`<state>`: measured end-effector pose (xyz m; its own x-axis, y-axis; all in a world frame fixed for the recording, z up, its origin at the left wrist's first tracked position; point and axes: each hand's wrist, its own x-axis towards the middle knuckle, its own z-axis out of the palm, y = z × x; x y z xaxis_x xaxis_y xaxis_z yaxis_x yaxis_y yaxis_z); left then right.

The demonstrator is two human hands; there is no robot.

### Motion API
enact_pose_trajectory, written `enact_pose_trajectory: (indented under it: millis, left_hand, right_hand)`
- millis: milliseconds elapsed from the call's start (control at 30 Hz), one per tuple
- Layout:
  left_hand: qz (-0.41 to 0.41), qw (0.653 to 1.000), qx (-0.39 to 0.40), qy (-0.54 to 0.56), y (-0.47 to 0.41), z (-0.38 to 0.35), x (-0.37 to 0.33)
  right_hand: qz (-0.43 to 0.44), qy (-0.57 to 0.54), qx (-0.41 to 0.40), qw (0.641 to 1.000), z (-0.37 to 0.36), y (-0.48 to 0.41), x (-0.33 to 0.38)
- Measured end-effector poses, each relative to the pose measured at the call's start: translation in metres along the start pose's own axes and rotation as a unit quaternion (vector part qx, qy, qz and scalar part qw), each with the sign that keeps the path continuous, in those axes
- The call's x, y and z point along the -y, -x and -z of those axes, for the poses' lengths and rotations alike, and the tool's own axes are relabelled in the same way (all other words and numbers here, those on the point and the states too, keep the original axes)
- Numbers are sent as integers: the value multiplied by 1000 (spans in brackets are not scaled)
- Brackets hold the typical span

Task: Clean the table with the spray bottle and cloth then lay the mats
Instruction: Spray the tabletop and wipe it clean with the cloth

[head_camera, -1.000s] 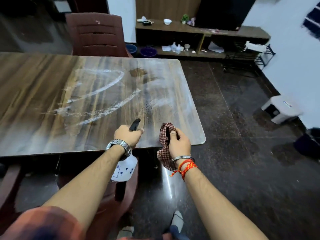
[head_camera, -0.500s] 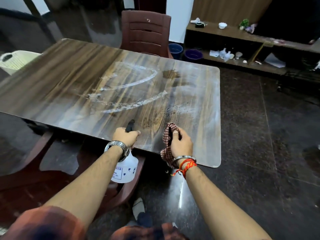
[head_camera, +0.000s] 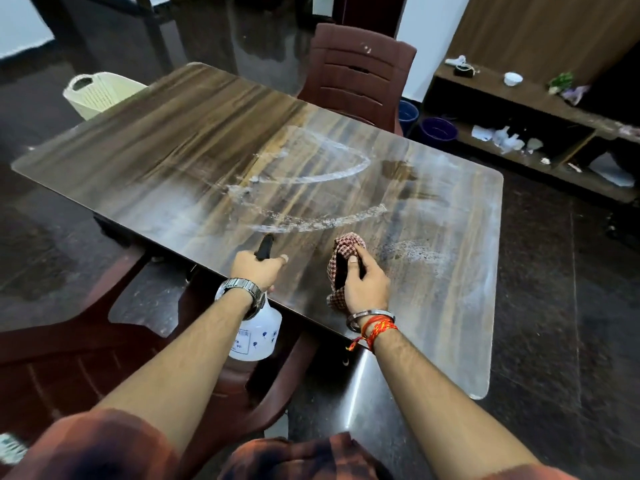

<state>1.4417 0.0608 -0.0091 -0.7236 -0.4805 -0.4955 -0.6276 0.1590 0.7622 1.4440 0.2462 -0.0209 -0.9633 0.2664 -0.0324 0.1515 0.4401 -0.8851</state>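
Checked red-and-white cloth point(head_camera: 341, 268) is bunched in the right hand point(head_camera: 365, 280), gripped over the desk's point(head_camera: 156, 161) near edge. Beside it, the left hand point(head_camera: 255, 268) is clenched around the black trigger of the white spray bottle point(head_camera: 258, 332), whose body hangs below the desk edge. Wet foamy arcs point(head_camera: 311, 199) streak the wood-grain top ahead.

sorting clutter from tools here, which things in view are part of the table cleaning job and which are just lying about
In use: spray bottle in the left hand; checked cloth in the right hand; the wet table.

Lying about: white basket, chair, blue buckets, white bowl on the shelf.
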Motion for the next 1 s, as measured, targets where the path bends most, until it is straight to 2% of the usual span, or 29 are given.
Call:
enact_pose_trajectory:
  millis: [133,233,300,400,467,567,633,667,767,800,833,867,933,1000]
  left_hand:
    - [2,999,-26,-20,-17,17,-3]
    - [15,999,-7,-30,-26,29,-4]
    - [24,999,2,-31,-31,32,-2]
    - [42,998,-42,-33,-40,36,4]
    - [64,995,-60,-50,-40,39,6]
    - [112,992,-54,-24,-40,42,12]
    - [131,988,-79,-8,-38,44,15]
    - [138,986,-97,-5,-39,45,17]
    - [161,978,-132,9,-37,45,22]
    - [162,977,-139,19,-37,44,24]
    - [163,975,-146,29,-38,44,25]
    - [163,974,-156,35,-38,44,26]
    - [168,969,-179,40,-40,46,28]
    - [173,964,-196,54,-41,47,31]
  right_hand:
    - [13,22,7,1000,-23,-8,1]
    - [33,47,21,998,-41,-15,1]
    - [66,53,27,996,-53,-19,1]
    - [143,65,70,985,-75,-32,-8]
    - [195,128,147,961,-88,-39,-21]
    - [307,261,262,877,-104,-54,-37]
    - [346,322,308,826,-116,-64,-42]
    - [341,337,312,820,-125,-68,-43]
    - [262,349,274,857,-158,-67,-33]
    - [270,347,280,853,-168,-64,-28]
    - [314,341,312,829,-179,-61,-23]
    - [383,327,357,787,-189,-60,-21]
    - [517,290,436,677,-208,-66,-16]
    - [587,275,465,603,-226,-78,-11]
